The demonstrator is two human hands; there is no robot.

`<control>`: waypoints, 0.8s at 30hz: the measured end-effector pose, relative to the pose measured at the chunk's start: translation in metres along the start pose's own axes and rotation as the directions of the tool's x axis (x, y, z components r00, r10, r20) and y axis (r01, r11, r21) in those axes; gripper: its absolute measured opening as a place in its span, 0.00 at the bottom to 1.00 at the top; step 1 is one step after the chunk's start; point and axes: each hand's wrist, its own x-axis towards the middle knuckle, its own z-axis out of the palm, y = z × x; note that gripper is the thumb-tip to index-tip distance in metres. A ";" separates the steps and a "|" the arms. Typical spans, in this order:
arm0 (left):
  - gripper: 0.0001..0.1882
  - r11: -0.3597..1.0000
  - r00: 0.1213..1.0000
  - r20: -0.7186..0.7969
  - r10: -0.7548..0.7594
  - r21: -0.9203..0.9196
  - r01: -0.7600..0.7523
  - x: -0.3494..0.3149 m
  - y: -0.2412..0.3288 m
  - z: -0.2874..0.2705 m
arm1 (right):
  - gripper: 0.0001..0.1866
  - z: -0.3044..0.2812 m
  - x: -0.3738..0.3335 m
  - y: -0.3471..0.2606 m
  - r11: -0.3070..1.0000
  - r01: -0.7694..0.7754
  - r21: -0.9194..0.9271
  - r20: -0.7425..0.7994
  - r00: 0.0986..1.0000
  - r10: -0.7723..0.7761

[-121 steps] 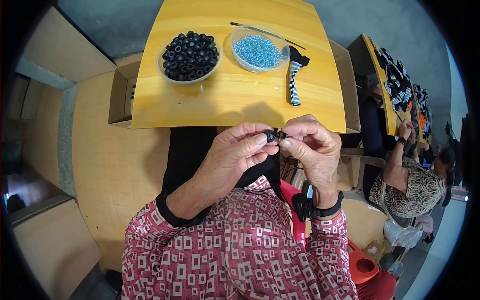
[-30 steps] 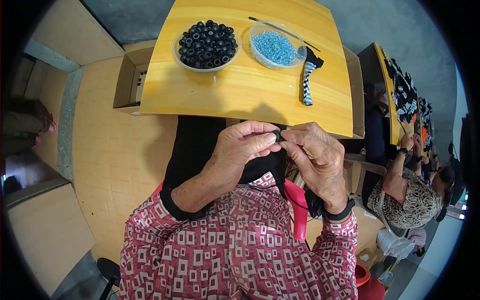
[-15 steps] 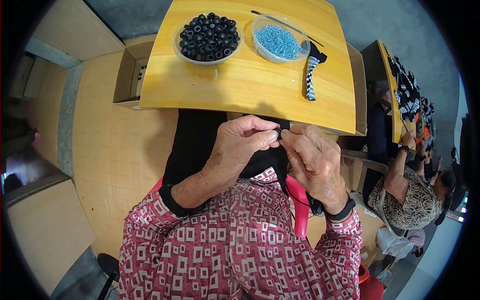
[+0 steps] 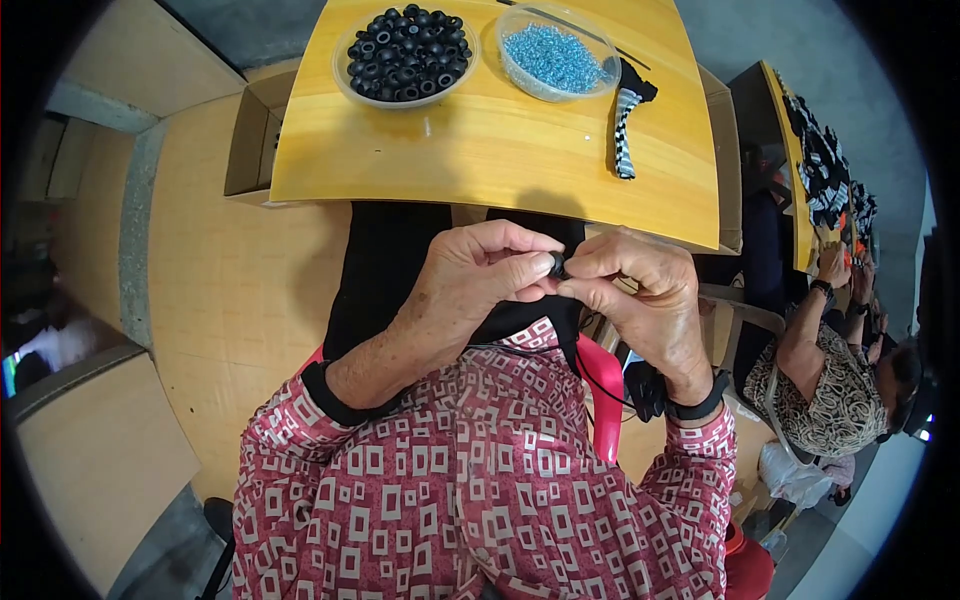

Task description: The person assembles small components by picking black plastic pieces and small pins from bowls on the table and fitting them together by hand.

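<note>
Between the hands, above the lap: small, round, dull black piece (image 4: 558,264), mostly covered by fingertips; material not readable.
Left hand (image 4: 465,270): thumb and forefinger pinched onto the piece's left side, other fingers curled beneath.
Right hand (image 4: 650,290): thumb and forefinger drawn nearly together at the piece's right side; whether gripping it or some second small part, cannot tell.
Slip risk: curved face, little fingertip contact; could pop out sideways if the two hands push unevenly.
Fit risk: fingertips hide the contact, so a crooked seating could pass unnoticed.
Drop zone: black-trousered lap (image 4: 395,260); black on black would be hard to spot, or the piece could roll to the tan floor (image 4: 240,320).
Yellow wood-grain surface (image 4: 480,160): near edge just beyond the hands; a hasty reach could jar it.
Clear round plastic bowl (image 4: 402,105): heaped with hollow black beads (image 4: 410,55); a bump could send the top ones rolling.
Clear shallow plastic tub (image 4: 535,90): fine pale-blue beads (image 4: 556,58); tipping would scatter them.
Black-and-white striped fabric strip (image 4: 624,130): black end just beside the tub; a tug might catch it.
</note>
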 end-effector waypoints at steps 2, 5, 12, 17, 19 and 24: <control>0.10 1.000 1.000 -0.020 0.020 0.006 -0.020 0.000 -0.005 0.000 | 0.07 0.004 -0.004 0.001 1.000 0.010 -0.010 -0.054 0.998 -0.011; 0.11 0.997 0.998 -0.027 0.059 -0.041 -0.060 0.000 -0.013 -0.001 | 0.07 0.009 -0.010 0.003 0.985 0.091 -0.149 -0.105 0.989 -0.107; 0.10 0.997 1.000 -0.016 0.021 -0.073 -0.022 -0.005 -0.015 -0.006 | 0.11 0.019 -0.014 0.000 0.753 0.379 -0.538 0.008 0.895 -0.445; 0.09 0.996 0.996 -0.005 0.089 0.008 -0.089 -0.006 -0.018 -0.014 | 0.09 0.020 -0.008 -0.003 0.796 0.360 -0.487 0.096 0.928 -0.361; 0.09 0.988 0.991 0.006 0.135 0.071 -0.135 -0.008 -0.019 -0.015 | 0.09 0.020 -0.008 -0.003 0.828 0.345 -0.441 0.099 0.936 -0.338; 0.09 0.995 0.994 -0.044 0.101 0.002 -0.100 -0.012 -0.020 -0.021 | 0.10 0.029 -0.003 -0.004 0.876 0.308 -0.370 0.078 0.950 -0.302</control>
